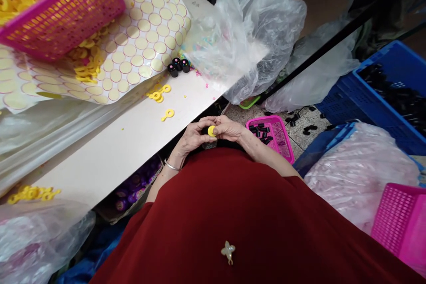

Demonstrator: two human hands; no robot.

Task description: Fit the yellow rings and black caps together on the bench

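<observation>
Close to my body, at the table's front edge, both hands meet around a small yellow round piece (211,131). My left hand (191,137), with a bangle on the wrist, curls its fingers around it from the left. From the right, my right hand (231,128) pinches it, with the thumb against its side. Something dark shows behind the piece between my hands, but the fingers hide most of it. Yellow ring-ended plastic pieces (169,114) lie on the white table (133,142) in front. Farther back stand several small black cylinders (179,65) with pink dots on top.
A pink basket (66,17) of yellow pieces rests on a sheet of round stickers (146,22). Clear plastic bags (262,31) bulge over the table's far end. On the floor at right are a pink tray (282,137) and a blue crate (346,97), both holding black parts.
</observation>
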